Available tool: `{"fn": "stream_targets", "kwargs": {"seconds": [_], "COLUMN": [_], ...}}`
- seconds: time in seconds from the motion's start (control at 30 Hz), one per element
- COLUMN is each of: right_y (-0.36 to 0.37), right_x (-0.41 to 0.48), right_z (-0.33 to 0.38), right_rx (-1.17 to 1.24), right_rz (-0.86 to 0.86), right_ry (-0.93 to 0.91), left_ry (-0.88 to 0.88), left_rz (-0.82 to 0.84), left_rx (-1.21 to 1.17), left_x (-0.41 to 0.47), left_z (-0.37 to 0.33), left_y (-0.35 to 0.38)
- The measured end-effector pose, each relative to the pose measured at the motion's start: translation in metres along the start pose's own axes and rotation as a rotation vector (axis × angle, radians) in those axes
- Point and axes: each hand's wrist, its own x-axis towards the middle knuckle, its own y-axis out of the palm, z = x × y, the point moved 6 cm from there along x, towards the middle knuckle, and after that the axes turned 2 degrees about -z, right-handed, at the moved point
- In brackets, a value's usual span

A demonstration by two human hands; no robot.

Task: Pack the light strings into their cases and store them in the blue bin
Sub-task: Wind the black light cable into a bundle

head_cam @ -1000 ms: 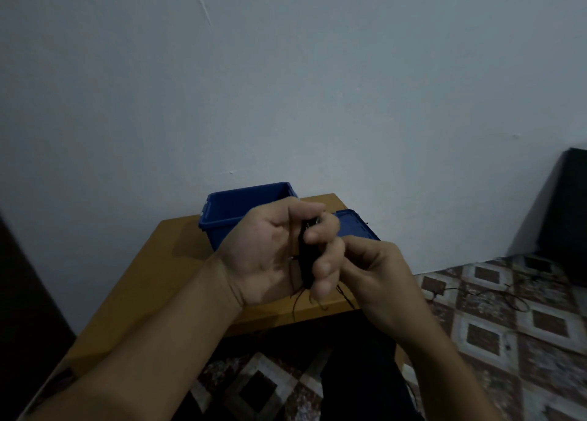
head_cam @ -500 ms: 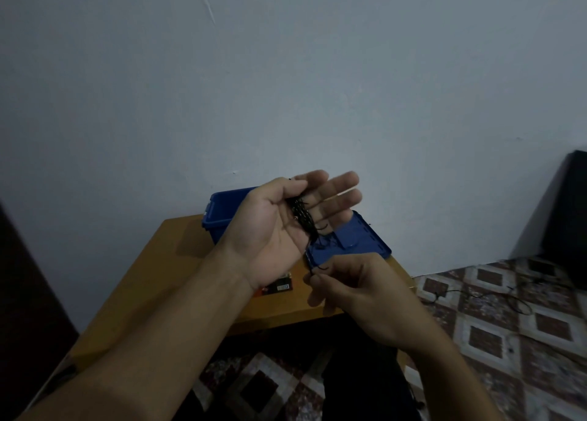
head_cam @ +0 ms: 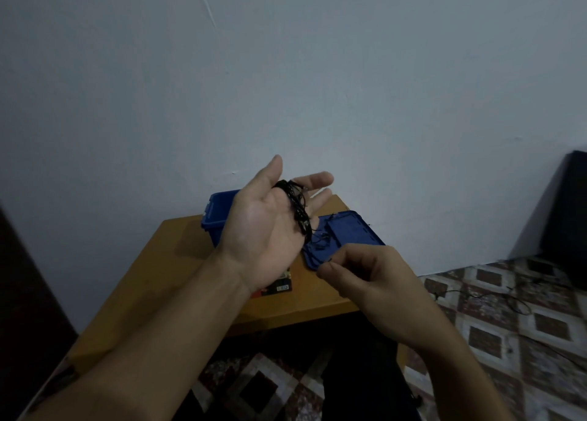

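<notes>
The light string (head_cam: 297, 207), a dark bundle of coiled wire, lay across the upturned palm of the left hand (head_cam: 270, 226), running from the base of the fingers down to the heel of the palm. That hand was held wide, thumb raised and fingers straight, raised above the bench (head_cam: 178, 261) and not closed on the coil. A thin loose strand trailed from the lower end of the bundle towards the right hand (head_cam: 365, 277), which was held lower and to the right with its fingers curled narrow, thumb and forefinger pinching the strand (the contact itself was small and dim).

Between the two hands, a flat blue case (head_cam: 349, 236) rested on the far right part of the bench, with a few dark loops of wire over its near end. The blue bin (head_cam: 217, 210) stood just to the left of the case, at the back of the bench against the wall (head_cam: 317, 86), and was largely hidden behind the left hand. A small box (head_cam: 282, 285) with a red and black label lay on the bench under the left wrist.

To the right of the bench, a thin cable (head_cam: 476, 295) lay on the patterned tile floor (head_cam: 508, 341), and a dark object (head_cam: 568, 214) stood in the corner.
</notes>
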Motion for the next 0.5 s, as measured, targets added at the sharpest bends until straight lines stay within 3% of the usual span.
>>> {"fn": "stream_targets", "kwargs": {"seconds": [0.33, 0.5], "right_y": [-0.012, -0.019], "right_x": [-0.003, -0.003], "right_z": [0.011, 0.012], "right_rx": [0.083, 0.211], "right_rz": [-0.111, -0.175], "right_ry": [-0.034, -0.006], "left_ry": [-0.097, -0.175], "left_rz": [0.032, 0.132], "left_rx": [0.068, 0.284], "left_x": [-0.001, -0.006], "left_z": [0.009, 0.017], "left_y": [-0.002, 0.003]}}
